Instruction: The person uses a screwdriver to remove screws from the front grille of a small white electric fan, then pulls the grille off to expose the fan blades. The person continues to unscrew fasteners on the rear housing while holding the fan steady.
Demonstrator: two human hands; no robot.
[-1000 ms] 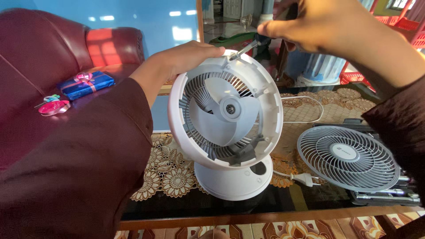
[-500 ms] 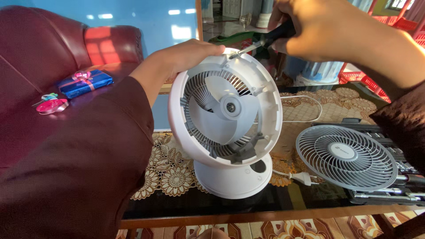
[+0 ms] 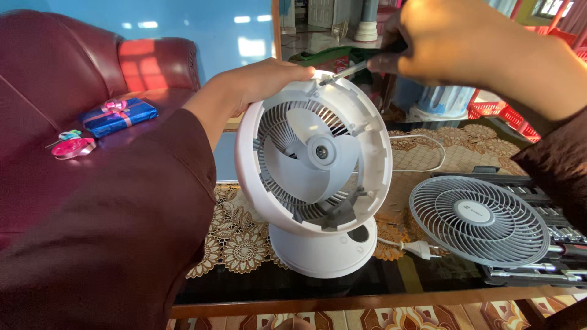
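Nearest the camera, the dark maroon sleeve of the left arm fills the lower left, raised across the view. Just beyond it, on the glass worktop w/ a lace doily, a white desk fan is stood upright on its round base, approx. centre frame, front grille off so the blades are exposed. The removed grey grille is laid flat to the right, resting partly on an open tool case of bits, apparently set aside to leave the housing open for work. The fan's plug and white cord are seen lying between base and grille.

The left hand is draped over the top-left rim of the housing, wrist bent, fingers curled over the back edge and gripping it, prob. to brace the fan against tool pressure. The right hand is held high at upper right, forearm angled down from the corner, fingers closed round the dark handle of a screwdriver; its shaft is slanted down-left w/ the tip set at the top of the rim, just beside the left fingertips.

Further back, a maroon sofa carries a blue gift box w/ a pink bow and a ribbon spool. A blue wall and a doorway lie beyond.
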